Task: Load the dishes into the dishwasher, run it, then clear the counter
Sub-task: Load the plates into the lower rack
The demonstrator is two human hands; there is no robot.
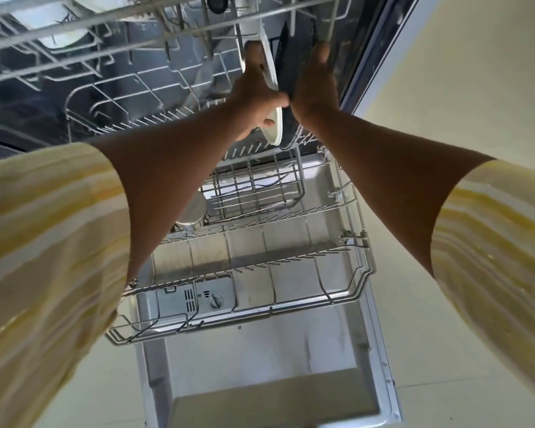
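Here, the left hand (254,97) grips the white plate (271,77), thumb over its rim. The right hand (314,88) holds the dark plate (291,57) just beside it. Both plates stand on edge in the lower rack (337,296).

Yellow-striped sleeves (44,227), white plate (271,74) (black plate (294,66) too).

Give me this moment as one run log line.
phase: loading | left hand: grips round white plate | right hand: holds black speckled plate | site: grey wire lower rack

White plate (277,126), dark plate (294,60), upright together, dishwasher (260,350) open
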